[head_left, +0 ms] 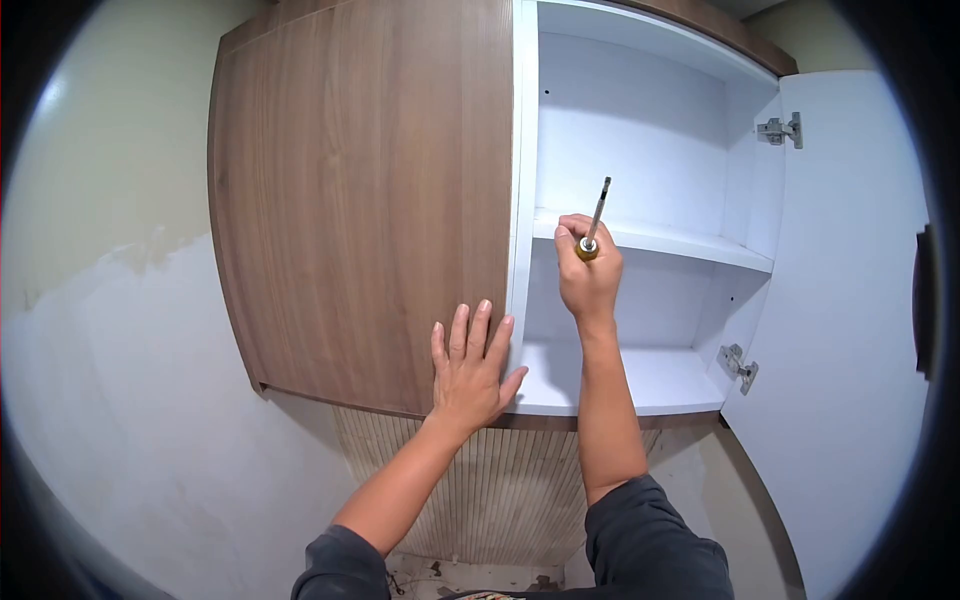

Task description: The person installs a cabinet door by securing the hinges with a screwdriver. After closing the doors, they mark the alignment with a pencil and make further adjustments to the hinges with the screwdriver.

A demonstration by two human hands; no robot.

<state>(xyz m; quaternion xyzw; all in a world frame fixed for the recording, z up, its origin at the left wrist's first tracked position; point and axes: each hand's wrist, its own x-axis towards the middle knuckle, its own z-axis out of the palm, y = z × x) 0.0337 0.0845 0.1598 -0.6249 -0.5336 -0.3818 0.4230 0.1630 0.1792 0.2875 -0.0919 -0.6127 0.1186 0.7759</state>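
Note:
My left hand [470, 375] lies with its fingers spread on the lower right corner of a closed brown wood-grain cabinet door [350, 200], its thumb near the white middle edge. In my right hand [590, 275] is a screwdriver [597, 215], gripped by its yellowish handle, with the shaft pointing up. That hand is in front of the open right half of the cabinet, close to the white shelf [680, 243]. Most of the handle is hidden in the fist.
A white door [850, 250] stands swung open at the right on two metal hinges [780, 130]. Below the cabinet is a ribbed panel [460, 490]. A patchy painted wall [110, 350] is on the left. Some debris shows at the bottom.

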